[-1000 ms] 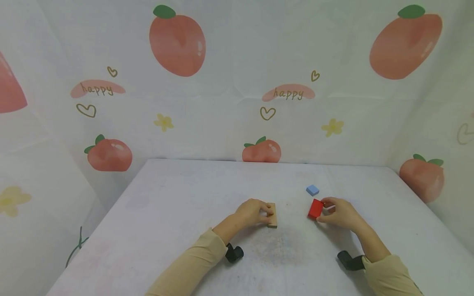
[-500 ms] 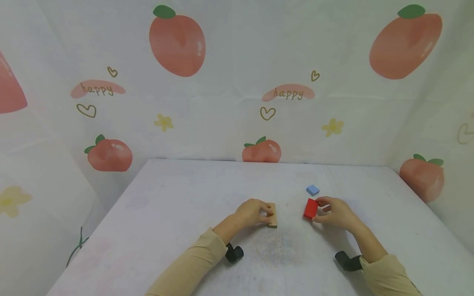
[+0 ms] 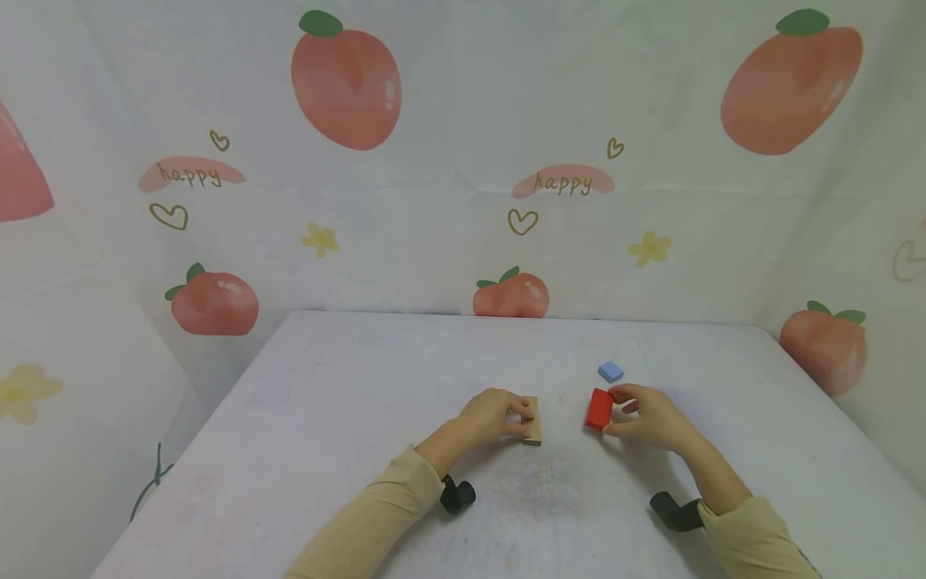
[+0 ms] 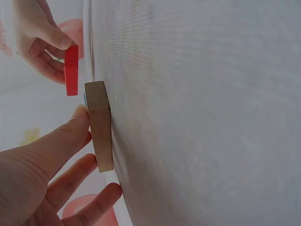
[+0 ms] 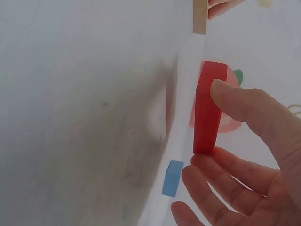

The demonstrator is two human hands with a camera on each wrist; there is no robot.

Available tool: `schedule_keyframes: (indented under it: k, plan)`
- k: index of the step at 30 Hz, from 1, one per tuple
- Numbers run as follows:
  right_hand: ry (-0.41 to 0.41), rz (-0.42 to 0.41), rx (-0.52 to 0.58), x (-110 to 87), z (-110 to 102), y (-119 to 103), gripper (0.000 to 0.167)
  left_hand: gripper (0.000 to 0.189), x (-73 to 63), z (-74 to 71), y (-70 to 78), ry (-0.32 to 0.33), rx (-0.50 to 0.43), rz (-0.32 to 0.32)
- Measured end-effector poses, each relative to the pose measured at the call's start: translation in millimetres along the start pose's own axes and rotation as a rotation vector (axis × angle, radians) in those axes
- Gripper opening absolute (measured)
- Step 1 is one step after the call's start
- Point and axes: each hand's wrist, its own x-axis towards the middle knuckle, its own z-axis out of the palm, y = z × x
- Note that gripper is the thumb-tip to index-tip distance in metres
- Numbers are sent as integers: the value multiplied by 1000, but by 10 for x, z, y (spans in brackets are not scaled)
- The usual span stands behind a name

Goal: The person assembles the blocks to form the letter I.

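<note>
A flat, light wooden block (image 3: 534, 426) lies on the table. My left hand (image 3: 492, 415) pinches it by its near and far ends, thumb and fingers seen at the block in the left wrist view. To the right, my right hand (image 3: 651, 414) holds a red rectangular block (image 3: 599, 409) between thumb and fingertips. In the right wrist view the red block (image 5: 210, 108) is raised off the table, with its shadow beneath. A small blue block (image 3: 611, 371) lies just behind the red one.
The white table (image 3: 405, 354) runs back to a cloth backdrop (image 3: 448, 129) printed with peaches. Black wrist-worn camera pieces (image 3: 458, 496) hang below each sleeve, close over the table.
My right hand has carried the red block a short way left, nearer the wooden block. The left hand, the wooden block and the blue block have stayed where they were.
</note>
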Motion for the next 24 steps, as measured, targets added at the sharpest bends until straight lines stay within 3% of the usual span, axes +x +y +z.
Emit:
schedule_keyframes:
  k: [6, 24]
  plan:
    - [-3, -17, 7, 6, 18, -19, 57, 31, 1, -1, 1, -6, -28, -22]
    - [-2, -56, -5, 18, 64, -110, 55, 30, -1, 5, 0, 10, -17, -11]
